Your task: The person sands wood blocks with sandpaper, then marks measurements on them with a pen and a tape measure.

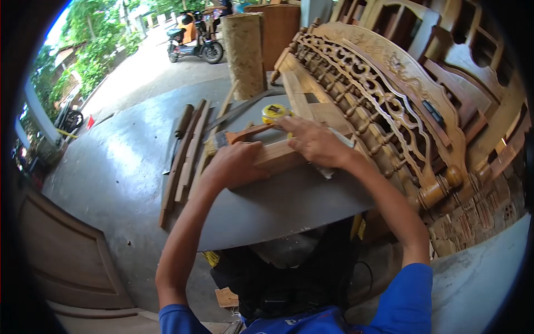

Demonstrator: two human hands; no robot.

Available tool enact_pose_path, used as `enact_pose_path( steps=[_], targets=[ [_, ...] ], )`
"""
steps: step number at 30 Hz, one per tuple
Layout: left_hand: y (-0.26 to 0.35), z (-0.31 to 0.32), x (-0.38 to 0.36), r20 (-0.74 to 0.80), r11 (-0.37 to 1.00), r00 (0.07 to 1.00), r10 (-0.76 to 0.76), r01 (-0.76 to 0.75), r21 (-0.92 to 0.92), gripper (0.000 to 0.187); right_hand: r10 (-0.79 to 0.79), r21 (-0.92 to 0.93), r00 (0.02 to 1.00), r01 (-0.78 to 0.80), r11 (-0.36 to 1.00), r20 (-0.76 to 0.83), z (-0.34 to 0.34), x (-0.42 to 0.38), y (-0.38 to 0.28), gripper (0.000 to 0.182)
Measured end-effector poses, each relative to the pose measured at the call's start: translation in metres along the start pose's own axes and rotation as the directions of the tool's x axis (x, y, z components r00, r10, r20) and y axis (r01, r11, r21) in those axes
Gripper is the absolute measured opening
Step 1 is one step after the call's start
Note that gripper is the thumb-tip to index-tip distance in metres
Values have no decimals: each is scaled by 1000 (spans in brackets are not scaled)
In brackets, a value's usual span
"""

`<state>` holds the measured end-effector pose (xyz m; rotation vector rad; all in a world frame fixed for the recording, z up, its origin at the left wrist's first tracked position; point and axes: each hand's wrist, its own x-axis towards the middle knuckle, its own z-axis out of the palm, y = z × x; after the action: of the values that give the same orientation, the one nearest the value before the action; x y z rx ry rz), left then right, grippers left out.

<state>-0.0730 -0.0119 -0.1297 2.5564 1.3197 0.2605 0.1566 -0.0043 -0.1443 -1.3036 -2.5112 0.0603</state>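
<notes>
My left hand (236,164) is closed around the near left part of a wooden piece (277,155) above the grey work surface (289,206). On the same piece, farther right, my right hand (318,143) grips with its fingers over the top; their undersides are hidden. Just beyond the fingers lies a brush (248,133) with an orange-brown handle and pale bristles. A yellow tape measure (273,113) sits close to my right fingertips. Neither of these two appears to be held.
Long wooden strips (186,156) and a dark-handled tool (183,121) lie to the left. A carved wooden headboard (384,83) leans at the right. A tall pale log-like roll (245,55) stands behind. A panelled door (67,245) is at lower left, a motorbike (194,42) outside.
</notes>
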Motion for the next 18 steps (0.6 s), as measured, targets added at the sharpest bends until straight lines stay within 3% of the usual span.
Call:
enact_pose_path(
  steps=[3,5,6,9,11,12,14,15,16,17,18],
  targets=[
    [1,1,-7,-37,999,999,40,-40,16,45,113,64,993,-111,992,-29,-11,6,7,52],
    [-1,2,-7,-29,998,999,45,-43,40,46,91,-46,995,-93,995,-31,-18,11,11,50],
    [0,1,-6,-22,997,998,53,-52,50,47,88,-102,996,-90,991,-33,-21,13,10,54],
    [7,-6,-6,47,998,999,-6,3,66,48,105,-103,968,-132,986,-230,-40,43,9,69],
    [-7,1,-2,-53,996,996,68,-71,-59,47,137,105,875,-99,990,-464,-53,68,9,72],
    [-13,3,1,-105,986,989,108,-120,-118,47,199,215,843,-101,971,-500,-50,81,14,73],
    [-26,-11,10,-213,955,976,-35,-30,-294,43,334,417,764,-94,904,-551,-40,105,26,74],
    [-36,-20,16,-252,922,962,-109,3,-387,41,398,395,780,-212,894,-482,-40,109,23,73],
    [-59,-23,28,-358,998,933,-34,11,-67,37,441,482,782,-209,851,-439,-27,118,25,73],
    [-86,-21,42,-442,966,894,71,48,253,33,514,536,753,-257,804,-410,-15,125,22,72],
    [-104,-20,51,-384,952,923,-10,127,280,30,606,599,728,-340,725,-320,-10,128,12,67]
  ],
)
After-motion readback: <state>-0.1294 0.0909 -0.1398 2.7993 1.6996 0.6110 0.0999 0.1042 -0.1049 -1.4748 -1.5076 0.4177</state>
